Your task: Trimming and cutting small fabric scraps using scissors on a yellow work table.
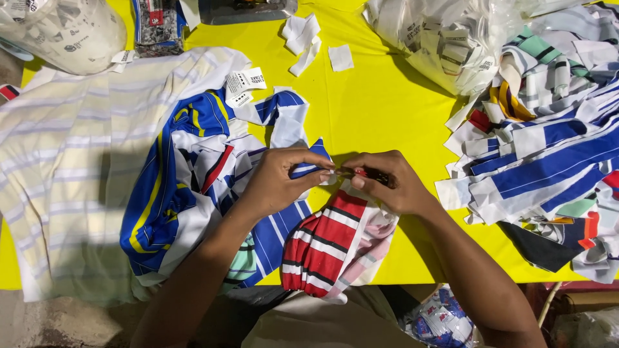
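Hands meet over a yellow counter (380,109), mid-job on a red, black and white striped knit piece (325,245) lying at the near edge. Fingers of the left hand (277,180) pinch its top edge tight; the right hand (387,183) is closed around a small red-and-black tool (373,174), its tip at that edge. What the tool is cannot be told. By the look of it, much is done and much remains: a heap of cut striped fabric strips (548,161) spreads at right, small white labels (303,35) lie loose at the far side, and a pile of blue, white and yellow striped garments (180,193) sits at left over a pale cream striped shirt (64,161).
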